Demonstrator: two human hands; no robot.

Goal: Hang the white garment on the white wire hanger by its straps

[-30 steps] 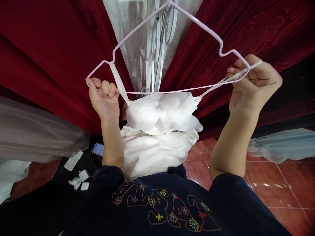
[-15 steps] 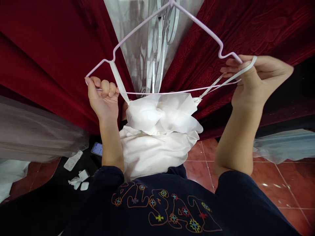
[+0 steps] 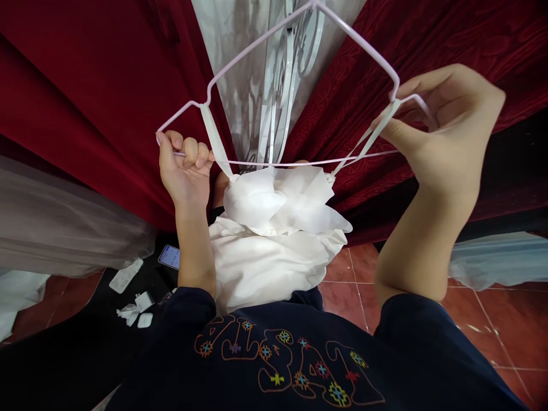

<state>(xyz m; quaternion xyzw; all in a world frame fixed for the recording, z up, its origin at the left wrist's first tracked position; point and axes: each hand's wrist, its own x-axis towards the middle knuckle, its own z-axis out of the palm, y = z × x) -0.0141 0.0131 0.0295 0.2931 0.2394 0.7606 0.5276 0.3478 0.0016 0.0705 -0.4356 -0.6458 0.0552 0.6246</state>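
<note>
A pale pink clothes hanger is held up before me, its top near the upper edge of the head view. My left hand is closed around the hanger's left end and lower bar. From the hanger hangs a white strappy garment, its lower part bunched on my lap. The left strap sits in the left notch. At the right notch, my right hand pinches the right strap, which loops over the hanger there. The hanger's right tip is partly behind that hand.
Dark red curtains hang on both sides, with a white metal frame between them. A phone, a white charger and small white items lie on a black surface at the left. Red floor tiles show at the right.
My right hand has moved inward along the hanger, bringing the right strap from beyond the hanger's tip onto the right notch. The hanger has shifted slightly right; my left hand keeps its grip.
</note>
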